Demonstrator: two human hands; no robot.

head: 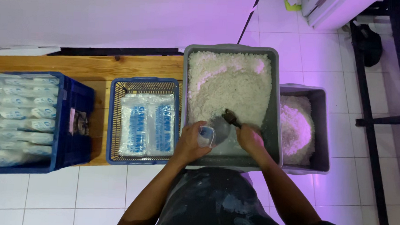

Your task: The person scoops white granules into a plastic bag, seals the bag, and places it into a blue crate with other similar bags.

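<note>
A large grey tub [275, 107] holds a heap of coarse white salt [229, 84]. My left hand [190, 141] holds a small clear plastic bag [206, 136] open over the tub's near end. Just right of it, my right hand [249, 138] grips the dark handle of a scoop [224, 125] whose pale bowl tilts toward the bag's mouth. Both hands are close together above the bare near part of the tub.
A smaller grey tub [323, 132] of white salt stands to the right. Left of the big tub sits a blue wire basket [113, 121] with flat printed bags, then a blue crate [74, 119] of filled packets, on a wooden bench [88, 65]. White tiled floor lies around.
</note>
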